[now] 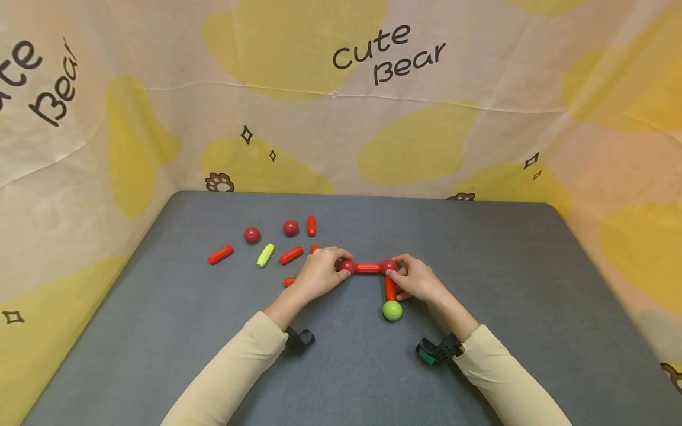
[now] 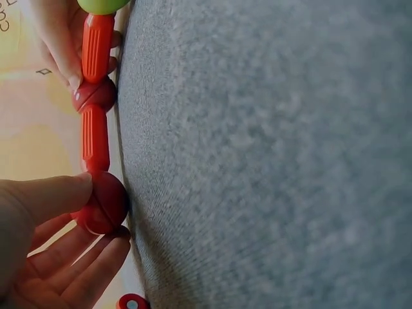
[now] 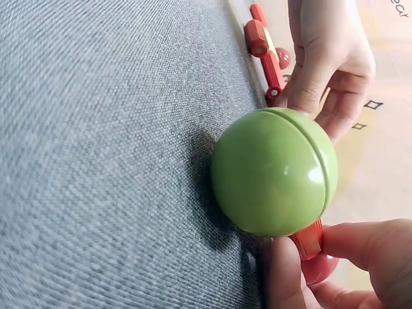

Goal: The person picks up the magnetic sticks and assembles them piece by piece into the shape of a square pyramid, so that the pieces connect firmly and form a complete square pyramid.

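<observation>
My left hand [image 1: 319, 275] pinches a dark red ball [image 1: 347, 267] between thumb and fingers; the left wrist view shows that ball [image 2: 111, 205] close up. From it a ribbed red rod [image 1: 368, 268] runs right to a second dark red ball [image 1: 388, 266]. At this corner ball a second red rod [image 1: 391, 289] turns toward the person and ends in a green ball [image 1: 392, 310]. The right hand [image 1: 420, 280] grips around the corner ball and the second rod. Up close in the right wrist view, the green ball [image 3: 273, 172] hides part of that rod.
Left of the joined pieces lie two loose dark red balls [image 1: 252, 235], several red rods [image 1: 290, 255] and one yellow-green rod [image 1: 265, 255]. Some rods are partly hidden behind the left hand. A printed cloth [image 1: 298, 118] rises behind the grey tabletop [image 1: 506, 266].
</observation>
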Action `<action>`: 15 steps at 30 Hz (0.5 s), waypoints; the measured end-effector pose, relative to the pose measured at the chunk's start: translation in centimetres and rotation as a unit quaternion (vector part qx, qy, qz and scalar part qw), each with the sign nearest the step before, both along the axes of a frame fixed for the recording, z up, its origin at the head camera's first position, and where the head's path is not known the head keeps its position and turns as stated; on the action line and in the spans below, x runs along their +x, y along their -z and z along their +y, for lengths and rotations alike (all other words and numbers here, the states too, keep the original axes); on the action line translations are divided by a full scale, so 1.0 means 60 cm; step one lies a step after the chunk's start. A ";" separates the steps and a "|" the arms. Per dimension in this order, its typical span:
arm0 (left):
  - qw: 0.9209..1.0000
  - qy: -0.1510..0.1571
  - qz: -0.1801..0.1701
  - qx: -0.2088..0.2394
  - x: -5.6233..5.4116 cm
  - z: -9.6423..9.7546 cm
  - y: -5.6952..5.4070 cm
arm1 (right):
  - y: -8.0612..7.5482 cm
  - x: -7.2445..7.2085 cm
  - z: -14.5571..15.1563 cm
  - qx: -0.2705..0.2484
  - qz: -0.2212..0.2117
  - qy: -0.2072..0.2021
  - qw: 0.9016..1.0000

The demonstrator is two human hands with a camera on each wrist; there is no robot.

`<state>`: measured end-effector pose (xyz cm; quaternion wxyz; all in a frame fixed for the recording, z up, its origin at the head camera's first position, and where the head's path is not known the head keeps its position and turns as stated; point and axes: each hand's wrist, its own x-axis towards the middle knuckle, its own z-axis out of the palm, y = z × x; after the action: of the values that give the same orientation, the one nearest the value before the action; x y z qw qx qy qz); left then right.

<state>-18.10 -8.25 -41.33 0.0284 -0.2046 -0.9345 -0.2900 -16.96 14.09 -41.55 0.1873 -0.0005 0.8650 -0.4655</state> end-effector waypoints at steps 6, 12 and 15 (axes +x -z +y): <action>1.000 0.001 0.000 -0.006 -0.001 0.000 0.000 | 0.003 0.001 -0.002 -0.004 -0.004 0.005 1.000; 1.000 0.001 -0.003 -0.009 -0.001 0.002 -0.002 | -0.003 -0.002 0.003 0.044 0.026 -0.010 0.999; 1.000 0.000 -0.006 -0.006 0.000 0.002 -0.003 | -0.009 -0.007 0.008 0.098 0.076 -0.031 0.992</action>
<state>-18.09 -8.11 -41.16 0.0214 -0.2028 -0.9365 -0.2853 -17.39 14.59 -40.99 0.1349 -0.0440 0.9177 -0.3711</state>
